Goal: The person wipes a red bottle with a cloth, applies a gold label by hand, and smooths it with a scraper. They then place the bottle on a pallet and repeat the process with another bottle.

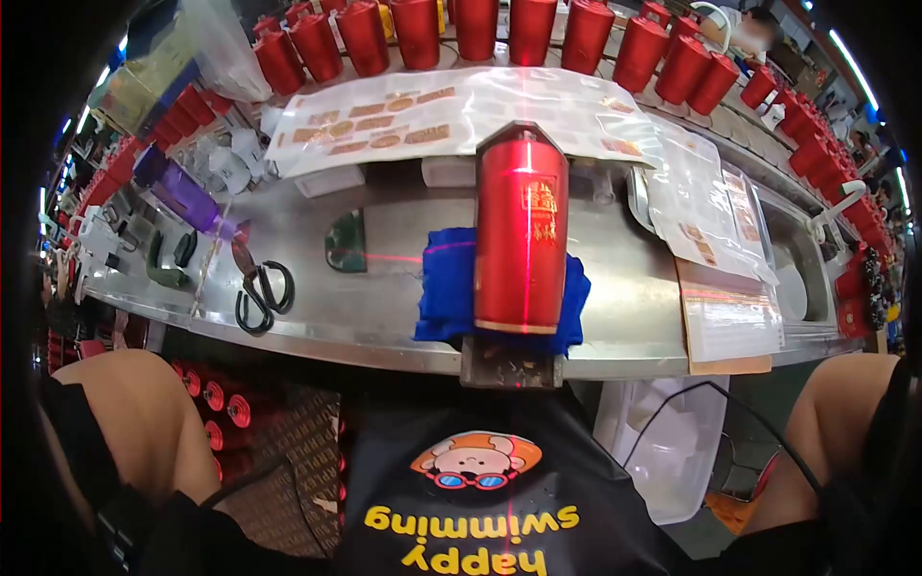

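Note:
Neither of my hands shows in the head view. A shiny red container [521,235] with gold lettering lies on a blue cloth [446,288] near the front edge of the metal worktop, in a dark holder [511,369]. Red laser lines cross the container. To its left are a dark green flat piece [347,242] and black-handled scissors [257,288]. Sheets with gold-brown stickers [403,120] lie behind it.
Red containers [414,34] stand in a row along the back. A purple bottle [180,190] is at the left. At the right are more sheets [706,216] and a sink [795,283]. Below the worktop stands a translucent bin [669,461]. A person [754,34] is at the back right.

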Tool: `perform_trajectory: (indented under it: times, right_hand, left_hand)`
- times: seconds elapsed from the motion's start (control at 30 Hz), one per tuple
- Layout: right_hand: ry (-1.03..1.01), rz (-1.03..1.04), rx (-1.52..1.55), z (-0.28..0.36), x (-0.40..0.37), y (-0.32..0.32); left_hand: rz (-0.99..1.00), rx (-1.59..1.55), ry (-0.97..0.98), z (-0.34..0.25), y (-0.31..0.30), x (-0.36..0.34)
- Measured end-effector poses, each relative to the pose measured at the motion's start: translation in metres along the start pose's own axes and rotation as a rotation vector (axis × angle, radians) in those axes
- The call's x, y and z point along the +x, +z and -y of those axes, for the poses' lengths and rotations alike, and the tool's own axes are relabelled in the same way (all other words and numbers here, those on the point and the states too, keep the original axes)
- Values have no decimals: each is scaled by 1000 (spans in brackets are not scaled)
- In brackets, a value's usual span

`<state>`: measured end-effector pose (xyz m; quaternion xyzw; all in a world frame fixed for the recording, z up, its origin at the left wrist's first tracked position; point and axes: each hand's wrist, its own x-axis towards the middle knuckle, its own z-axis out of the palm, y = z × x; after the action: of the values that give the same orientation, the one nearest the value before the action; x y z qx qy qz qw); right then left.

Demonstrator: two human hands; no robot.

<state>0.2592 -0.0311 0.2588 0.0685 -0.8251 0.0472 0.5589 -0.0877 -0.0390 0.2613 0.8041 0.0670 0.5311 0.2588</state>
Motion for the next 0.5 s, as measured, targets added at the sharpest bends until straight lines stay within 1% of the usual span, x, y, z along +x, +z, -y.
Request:
perform_trajectory:
  times: [0.23,0.33,0.5]
  right_hand:
    - [-35,-39,-76,8,-15,-3]
    - [-27,-48,-94,10,-16,-6]
    - [-75,-103,-120,16,-17,-5]
  left_hand:
    - [-11,30,82,-7,0,-9]
    - [-21,27,89,-6,-1,-9]
    - [-42,41,104,-12,3,-9]
